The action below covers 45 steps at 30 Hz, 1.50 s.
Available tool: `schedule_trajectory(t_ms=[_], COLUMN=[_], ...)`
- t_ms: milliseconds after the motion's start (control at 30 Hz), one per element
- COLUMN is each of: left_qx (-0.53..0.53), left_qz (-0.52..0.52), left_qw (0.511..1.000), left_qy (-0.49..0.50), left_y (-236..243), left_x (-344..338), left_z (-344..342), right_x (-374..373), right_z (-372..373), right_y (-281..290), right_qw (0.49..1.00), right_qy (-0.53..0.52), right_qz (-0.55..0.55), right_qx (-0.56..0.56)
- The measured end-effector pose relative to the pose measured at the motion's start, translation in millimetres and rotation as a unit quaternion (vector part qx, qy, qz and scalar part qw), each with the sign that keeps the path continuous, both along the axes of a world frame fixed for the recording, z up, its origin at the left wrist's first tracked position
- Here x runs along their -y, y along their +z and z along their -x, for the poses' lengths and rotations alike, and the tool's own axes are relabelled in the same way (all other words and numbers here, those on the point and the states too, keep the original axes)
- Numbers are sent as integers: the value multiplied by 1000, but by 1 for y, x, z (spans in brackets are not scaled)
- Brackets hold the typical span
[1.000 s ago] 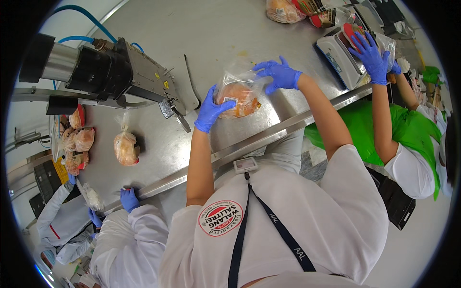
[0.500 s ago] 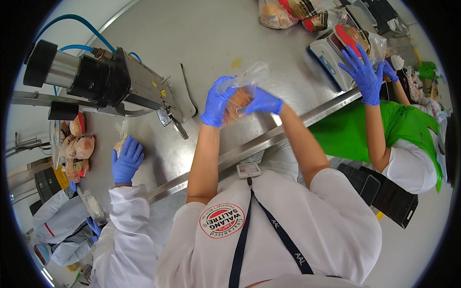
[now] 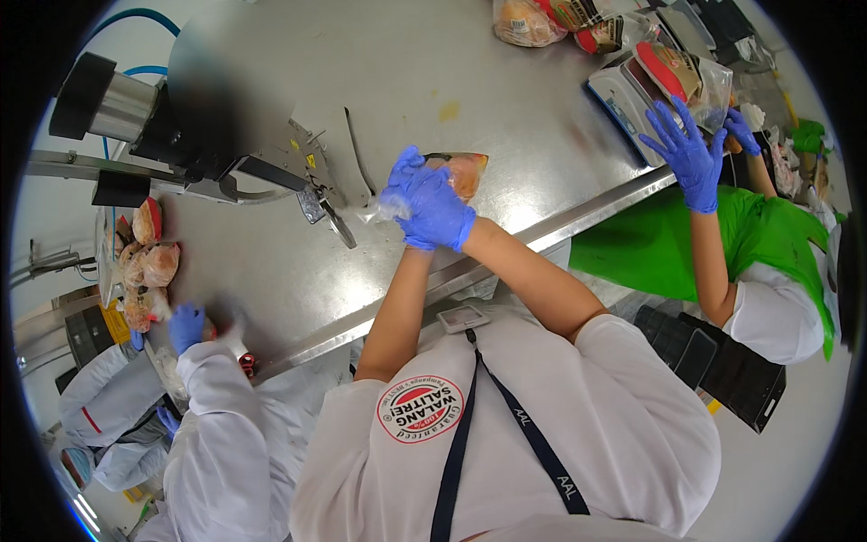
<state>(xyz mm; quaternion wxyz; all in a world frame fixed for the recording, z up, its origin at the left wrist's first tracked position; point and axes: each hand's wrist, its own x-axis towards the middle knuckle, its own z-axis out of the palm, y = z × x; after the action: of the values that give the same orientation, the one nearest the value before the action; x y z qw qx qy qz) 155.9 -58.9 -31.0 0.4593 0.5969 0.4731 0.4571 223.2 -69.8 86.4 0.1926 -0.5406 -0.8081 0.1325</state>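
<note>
My left hand (image 3: 405, 169) and my right hand (image 3: 436, 212), both in blue gloves, are closed together around the gathered neck of a clear plastic bag of orange-pink meat (image 3: 465, 176). The bag's body shows behind my fingers, above the steel table's front edge. A crumpled plastic tail sticks out leftward from my grip, close to the metal jaw of a black-and-steel machine (image 3: 334, 226) with blue hoses. My right hand partly hides my left.
Bagged meat (image 3: 149, 266) sits at the left, more bags (image 3: 528, 25) at the top. Co-workers' gloved hands are at the left (image 3: 187, 327) and at a scale (image 3: 614, 95) on the right (image 3: 691, 158), where a red-labelled bag rests. The steel table (image 3: 271, 271) has a raised front edge.
My hands have come together, turning the bag so its body points right and its neck left. The left co-worker's hand reached up and has drawn back. The right co-worker's hand has shifted down.
</note>
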Motion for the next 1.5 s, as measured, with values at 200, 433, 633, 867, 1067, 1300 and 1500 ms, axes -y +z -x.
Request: schedule_trajectory(t_ms=[200, 433, 633, 867, 1067, 1300, 1500], left_qx=[21, 201, 173, 8, -33, 56, 20], left_qz=[20, -9, 27, 18, 19, 35, -1], left_qw=[998, 970, 975, 985, 991, 992, 994], left_qy=[59, 138, 134, 172, 126, 111, 108], left_y=[-16, 4, 15, -14, -8, -46, -54], left_x=[4, -23, -17, -15, -17, -9, -7], left_z=[7, 16, 24, 41, 45, 48, 47], right_x=[14, -25, -23, -26, -31, -28, -27], right_z=[-34, -62, -17, 2, -1, -5, -8], right_y=[-2, -86, -58, -45, -69, -79, -89], right_qw=[972, 642, 948, 968, 972, 975, 971], right_qy=[-28, -112, -166, -148, -130, -115, -110], right_qz=[-159, 205, -53, -126, -156, -163, -184], right_qx=[-172, -730, -266, -162, -121, -100, -101])
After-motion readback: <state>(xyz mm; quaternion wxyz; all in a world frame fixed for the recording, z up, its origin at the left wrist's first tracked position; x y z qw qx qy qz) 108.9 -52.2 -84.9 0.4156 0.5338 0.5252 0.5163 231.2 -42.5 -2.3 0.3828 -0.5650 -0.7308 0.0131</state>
